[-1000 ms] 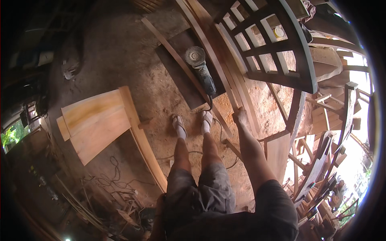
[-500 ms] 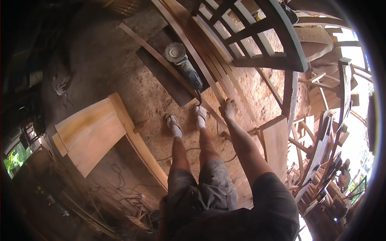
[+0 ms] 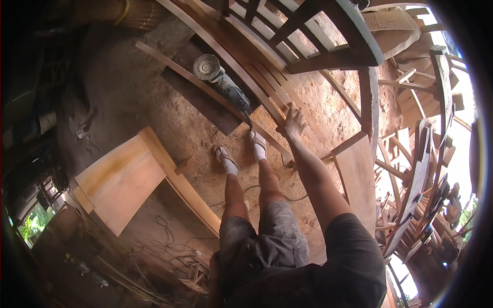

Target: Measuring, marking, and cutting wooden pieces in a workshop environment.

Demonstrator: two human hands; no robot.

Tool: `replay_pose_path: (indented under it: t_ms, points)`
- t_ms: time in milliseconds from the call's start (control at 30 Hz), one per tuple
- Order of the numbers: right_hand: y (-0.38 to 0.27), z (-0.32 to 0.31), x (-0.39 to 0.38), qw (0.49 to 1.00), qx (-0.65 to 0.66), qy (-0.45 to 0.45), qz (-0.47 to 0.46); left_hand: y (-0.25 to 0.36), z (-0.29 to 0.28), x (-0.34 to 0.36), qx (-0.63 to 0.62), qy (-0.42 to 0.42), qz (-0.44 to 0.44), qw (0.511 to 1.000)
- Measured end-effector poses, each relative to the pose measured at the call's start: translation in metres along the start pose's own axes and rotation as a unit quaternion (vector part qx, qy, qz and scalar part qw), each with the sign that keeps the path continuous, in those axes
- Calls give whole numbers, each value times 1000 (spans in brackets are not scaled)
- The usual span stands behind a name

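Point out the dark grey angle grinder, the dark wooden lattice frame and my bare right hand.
Dark grey angle grinder (image 3: 232,92), head view: its body.
Dark wooden lattice frame (image 3: 296,26), head view: a crossbar.
Bare right hand (image 3: 293,124), head view: its back.

The right arm (image 3: 322,177) reaches forward from the shoulder, slanting a little inward, its elbow nearly straight and its forearm bare below the short sleeve. The right wrist (image 3: 294,136) runs roughly in line with the forearm. The right hand (image 3: 294,122) is seen from the back, its fingers (image 3: 300,116) parted and fanned forward rather than curled into a fist, with the thumb out toward the left. The left arm (image 3: 215,287) hangs close along the hip, mostly in shadow; the left hand (image 3: 215,261) is too dark to make out its fingers. Both legs (image 3: 268,179) stand slightly apart.
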State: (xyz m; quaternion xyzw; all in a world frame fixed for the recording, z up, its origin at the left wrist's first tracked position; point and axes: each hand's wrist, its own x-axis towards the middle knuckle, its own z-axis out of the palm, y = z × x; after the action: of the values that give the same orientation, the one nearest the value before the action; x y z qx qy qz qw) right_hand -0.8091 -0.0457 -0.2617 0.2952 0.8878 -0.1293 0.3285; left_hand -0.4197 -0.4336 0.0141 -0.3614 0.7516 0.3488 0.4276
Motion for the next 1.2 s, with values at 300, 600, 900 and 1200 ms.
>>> replay_pose_path:
  t_ms: [300,600,900,1200]
  points:
    - [28,-7,32,983,143,106,-46,-16,0,9,-41,-16,-5,999]
    - [39,-14,37,983,156,-58,-83,22,-5,2,-56,-22,-21,998]
    - [20,18,-3,992,65,24,-103,2,1,8,-28,-13,-13,999]
    - [18,23,-7,991,73,-2,-109,6,-2,10,35,16,43,998]
